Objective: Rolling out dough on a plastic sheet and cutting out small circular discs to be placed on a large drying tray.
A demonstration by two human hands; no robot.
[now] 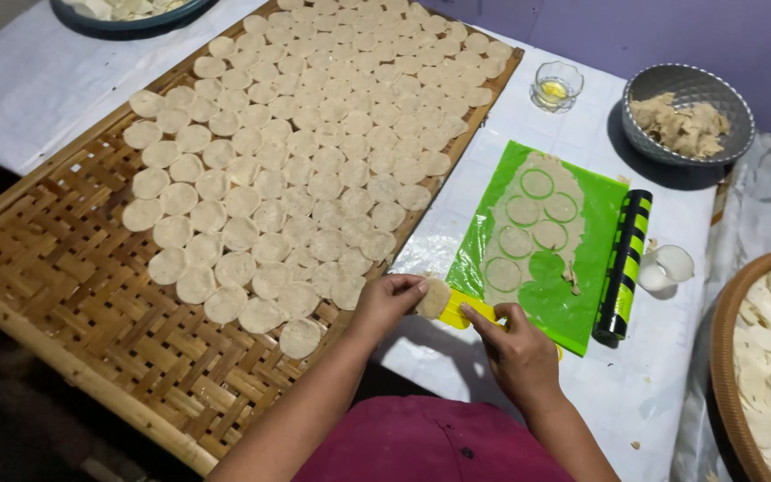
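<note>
Under the right hand [518, 353], most of the yellow scraper [464, 313] is out of sight, only its forward end showing between the two hands. The left hand [385, 302] covers part of the dough disc [433, 298] with its fingertips, so the disc's near edge can't be seen. Far right of the right hand, the brown basket [723, 357] runs off the picture's edge, only its left curve visible. Up past the left hand, the dark bowl [127, 22] is sliced by the top edge. The woven tray [64, 295] loses its near left corner in shadow. What's in the small glass dish [556, 85] is too small to tell.
</note>
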